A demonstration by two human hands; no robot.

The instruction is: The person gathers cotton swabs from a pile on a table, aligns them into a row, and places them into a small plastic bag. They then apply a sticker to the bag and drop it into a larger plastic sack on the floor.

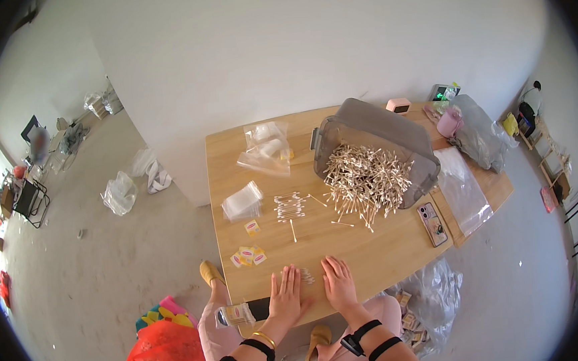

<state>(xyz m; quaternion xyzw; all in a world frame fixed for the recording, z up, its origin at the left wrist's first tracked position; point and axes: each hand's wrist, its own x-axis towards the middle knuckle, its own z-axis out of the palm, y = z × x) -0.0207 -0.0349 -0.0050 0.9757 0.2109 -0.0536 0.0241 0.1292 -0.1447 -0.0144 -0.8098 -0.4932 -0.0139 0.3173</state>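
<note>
My left hand (287,293) lies flat near the table's front edge, fingers stretched out. To its right my right hand (339,284) also rests flat with its fingers extended. Between them is a small group of cotton swabs (307,276), close to my left fingertips; whether they touch cannot be told. Farther off, more swabs lie in a neat stack (290,207). A grey plastic bin (382,125) lies tipped on its side, a large heap of cotton swabs (369,178) spilling from it. Beside my left wrist sit a dark flat object (260,308) and a clear labelled packet (235,315).
On the wooden table's left are clear bags (242,201), small yellow-white cards (246,256) and more plastic bags (264,149). A phone (432,224) and a plastic sheet (464,188) lie right. A red bag (166,353) and a clear sack (434,298) flank my legs.
</note>
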